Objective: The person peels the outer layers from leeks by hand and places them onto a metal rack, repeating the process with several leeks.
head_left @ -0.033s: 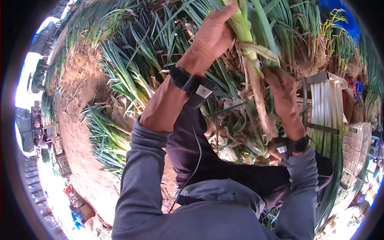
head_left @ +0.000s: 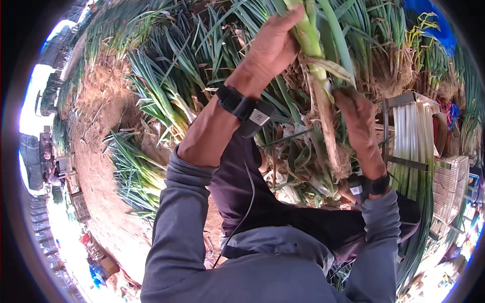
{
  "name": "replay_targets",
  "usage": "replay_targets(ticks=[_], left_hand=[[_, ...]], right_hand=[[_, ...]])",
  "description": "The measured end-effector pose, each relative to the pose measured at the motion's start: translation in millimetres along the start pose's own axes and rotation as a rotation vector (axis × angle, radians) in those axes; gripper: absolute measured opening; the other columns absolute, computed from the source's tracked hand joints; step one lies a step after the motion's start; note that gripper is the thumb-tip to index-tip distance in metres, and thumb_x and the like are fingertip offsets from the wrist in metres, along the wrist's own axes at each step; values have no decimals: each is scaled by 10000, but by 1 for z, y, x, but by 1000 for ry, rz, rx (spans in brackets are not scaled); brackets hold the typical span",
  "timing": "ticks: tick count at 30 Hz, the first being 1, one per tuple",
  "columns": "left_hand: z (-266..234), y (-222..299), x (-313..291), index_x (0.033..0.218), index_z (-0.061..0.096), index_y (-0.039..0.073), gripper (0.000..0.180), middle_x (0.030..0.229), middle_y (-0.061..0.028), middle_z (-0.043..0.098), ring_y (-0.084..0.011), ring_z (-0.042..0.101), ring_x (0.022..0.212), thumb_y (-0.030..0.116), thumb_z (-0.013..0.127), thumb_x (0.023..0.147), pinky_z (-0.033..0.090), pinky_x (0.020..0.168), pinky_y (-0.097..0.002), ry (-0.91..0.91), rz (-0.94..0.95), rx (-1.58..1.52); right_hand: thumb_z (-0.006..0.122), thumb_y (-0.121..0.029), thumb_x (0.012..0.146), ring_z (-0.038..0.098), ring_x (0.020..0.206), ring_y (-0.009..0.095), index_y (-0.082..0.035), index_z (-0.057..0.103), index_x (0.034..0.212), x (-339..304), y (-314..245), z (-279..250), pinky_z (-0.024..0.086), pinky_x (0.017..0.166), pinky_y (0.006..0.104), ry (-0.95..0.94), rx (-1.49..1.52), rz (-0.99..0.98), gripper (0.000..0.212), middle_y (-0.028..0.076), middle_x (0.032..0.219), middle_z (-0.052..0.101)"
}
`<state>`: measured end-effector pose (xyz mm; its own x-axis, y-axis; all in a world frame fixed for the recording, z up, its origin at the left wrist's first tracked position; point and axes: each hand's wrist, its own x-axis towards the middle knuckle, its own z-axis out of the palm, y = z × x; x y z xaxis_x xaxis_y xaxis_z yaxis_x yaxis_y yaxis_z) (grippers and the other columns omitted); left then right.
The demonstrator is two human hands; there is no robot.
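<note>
My left hand is closed around the green upper part of a long green onion. The onion hangs at a slant, with its dry, brownish outer skin and root end pointing down toward me. Beside the middle of the stalk, my right hand is closed, its fingertips pinching the onion's outer leaf layer. Part of that grip is hidden by the fingers. A black strap with a small box is on each wrist.
Unpeeled green onions lie in piles left and ahead. Peeled white-stalked onions rest in a metal frame at right, near a pale plastic crate. Loose peelings lie below my hands. A thin cable crosses my leg.
My left hand and the green onion have shifted very slightly right and down. Both hands keep their grip.
</note>
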<state>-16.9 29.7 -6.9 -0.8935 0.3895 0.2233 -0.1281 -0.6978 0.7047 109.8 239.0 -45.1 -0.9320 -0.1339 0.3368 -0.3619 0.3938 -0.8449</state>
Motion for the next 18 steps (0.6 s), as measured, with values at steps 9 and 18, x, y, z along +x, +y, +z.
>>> replay_targets(ticks=[9, 18], left_hand=[[-8, -11, 3, 1168, 608, 54, 304, 1045, -53, 665, -166, 633, 945, 276, 645, 964, 510, 865, -364, 143, 48, 60], [-18, 0, 5, 1180, 598, 83, 284, 1087, -35, 630, -198, 626, 999, 257, 650, 962, 547, 902, -442, 209, 99, 175]], right_hand=[[628, -141, 873, 637, 800, 330, 19, 640, 949, -74, 44, 19, 505, 728, 428, -283, -510, 116, 177, 196, 926, 638], [608, -258, 835, 695, 906, 359, -60, 724, 924, -182, 116, 29, 548, 776, 456, -1238, -842, 476, 246, 204, 968, 711]])
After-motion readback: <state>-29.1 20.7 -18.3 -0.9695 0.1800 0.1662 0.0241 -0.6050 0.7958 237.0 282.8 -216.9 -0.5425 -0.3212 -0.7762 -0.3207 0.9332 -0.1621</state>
